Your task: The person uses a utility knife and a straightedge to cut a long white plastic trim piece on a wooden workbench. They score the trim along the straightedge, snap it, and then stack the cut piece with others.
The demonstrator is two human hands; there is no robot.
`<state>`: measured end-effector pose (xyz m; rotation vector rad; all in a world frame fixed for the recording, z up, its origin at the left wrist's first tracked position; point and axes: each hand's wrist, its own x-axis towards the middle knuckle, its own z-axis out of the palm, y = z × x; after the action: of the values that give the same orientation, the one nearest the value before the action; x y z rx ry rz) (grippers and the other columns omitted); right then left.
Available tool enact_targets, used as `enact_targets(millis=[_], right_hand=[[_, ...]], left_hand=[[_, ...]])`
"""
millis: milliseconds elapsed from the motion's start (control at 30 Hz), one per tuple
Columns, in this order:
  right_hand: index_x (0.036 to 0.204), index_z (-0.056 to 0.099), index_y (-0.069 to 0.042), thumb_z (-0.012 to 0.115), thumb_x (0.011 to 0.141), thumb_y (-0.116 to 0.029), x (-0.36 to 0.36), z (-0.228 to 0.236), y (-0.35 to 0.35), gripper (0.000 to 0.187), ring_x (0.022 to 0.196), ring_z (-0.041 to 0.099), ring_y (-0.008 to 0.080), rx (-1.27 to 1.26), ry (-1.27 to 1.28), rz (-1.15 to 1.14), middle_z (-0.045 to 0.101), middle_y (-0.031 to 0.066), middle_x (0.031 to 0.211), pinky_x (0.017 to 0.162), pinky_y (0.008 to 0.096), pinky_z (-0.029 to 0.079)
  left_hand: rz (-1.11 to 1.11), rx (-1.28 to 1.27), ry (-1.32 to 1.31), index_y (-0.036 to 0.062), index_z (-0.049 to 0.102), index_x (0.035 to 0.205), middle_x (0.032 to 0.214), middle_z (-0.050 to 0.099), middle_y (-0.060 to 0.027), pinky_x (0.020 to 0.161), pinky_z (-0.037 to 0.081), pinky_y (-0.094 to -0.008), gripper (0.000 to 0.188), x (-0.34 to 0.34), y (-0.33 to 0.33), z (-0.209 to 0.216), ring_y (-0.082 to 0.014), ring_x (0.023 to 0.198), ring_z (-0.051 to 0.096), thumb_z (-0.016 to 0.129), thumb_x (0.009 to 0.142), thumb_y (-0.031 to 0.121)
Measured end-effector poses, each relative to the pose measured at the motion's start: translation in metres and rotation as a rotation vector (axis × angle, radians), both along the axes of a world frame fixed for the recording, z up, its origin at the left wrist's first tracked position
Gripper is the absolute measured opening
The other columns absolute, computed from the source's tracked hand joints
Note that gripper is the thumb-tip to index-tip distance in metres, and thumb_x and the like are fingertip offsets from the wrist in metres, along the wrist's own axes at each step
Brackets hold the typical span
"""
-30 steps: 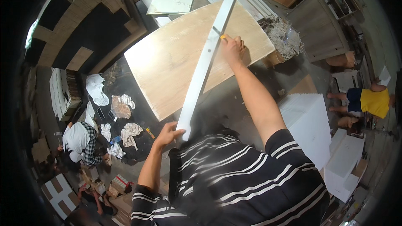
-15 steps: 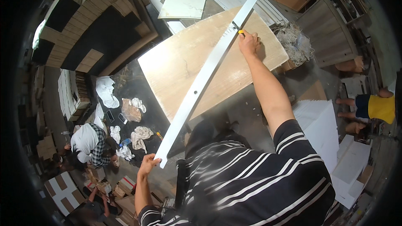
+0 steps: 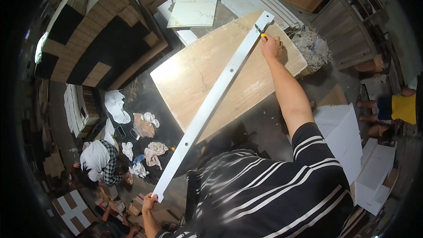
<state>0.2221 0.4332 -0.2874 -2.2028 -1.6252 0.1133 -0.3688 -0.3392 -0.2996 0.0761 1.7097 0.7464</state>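
My left hand [image 3: 150, 202] grips the near end of the white bar [image 3: 211, 102]; my right hand [image 3: 270, 46] pinches a yellow pencil [image 3: 263, 35] against the board [image 3: 202, 72].

Black short-sleeved shirt, white stripes

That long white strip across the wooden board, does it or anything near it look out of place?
The white strip overhangs the board far toward the left hand. Crumpled rags lie strewn on the dark floor beside it.
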Motion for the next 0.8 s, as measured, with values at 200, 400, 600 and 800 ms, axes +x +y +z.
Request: enact_targets(millis=[200, 400, 600, 800], right_hand=[[0.126, 0.071, -0.032, 0.066, 0.097, -0.041, 0.005, 0.001, -0.013, 0.031, 0.113, 0.059, 0.0374, -0.011, -0.009, -0.033, 0.06, 0.0135, 0.119, 0.095, 0.0507, 0.049], [0.126, 0.072, -0.027, 0.066, 0.096, -0.04, 0.026, 0.004, -0.027, 0.033, 0.11, 0.06, 0.0382, -0.007, -0.071, -0.029, 0.061, 0.0144, 0.115, 0.094, 0.0502, 0.05], [0.128, 0.071, -0.025, 0.067, 0.095, -0.042, 0.033, -0.002, -0.034, 0.037, 0.107, 0.062, 0.0372, 0.019, -0.014, -0.021, 0.061, 0.0149, 0.111, 0.091, 0.0488, 0.052], [0.13, 0.071, -0.023, 0.069, 0.094, -0.041, 0.038, -0.005, -0.045, 0.04, 0.107, 0.06, 0.0361, 0.038, 0.039, 0.05, 0.06, 0.0133, 0.112, 0.091, 0.0486, 0.05]], left_hand=[[0.033, -0.238, 0.018, 0.01, 0.068, 0.091, 0.071, 0.063, -0.0008, 0.055, 0.049, -0.0327, 0.013, -0.032, -0.031, 0.011, -0.0171, 0.059, 0.06, 0.077, 0.092, 0.02], [0.067, -0.265, -0.084, 0.0106, 0.066, 0.088, 0.068, 0.059, -0.0001, 0.051, 0.043, -0.0325, 0.016, -0.032, -0.026, 0.045, -0.0152, 0.057, 0.056, 0.079, 0.091, 0.02], [0.049, -0.217, 0.324, 0.0085, 0.064, 0.089, 0.069, 0.058, -0.0021, 0.056, 0.042, -0.0349, 0.016, -0.077, 0.057, 0.057, -0.0154, 0.064, 0.057, 0.076, 0.09, 0.019], [-0.165, 0.502, 0.826, -0.0017, 0.066, 0.118, 0.107, 0.072, -0.0105, 0.082, 0.052, -0.0293, 0.026, -0.032, 0.329, 0.028, -0.0162, 0.095, 0.066, 0.071, 0.096, 0.012]])
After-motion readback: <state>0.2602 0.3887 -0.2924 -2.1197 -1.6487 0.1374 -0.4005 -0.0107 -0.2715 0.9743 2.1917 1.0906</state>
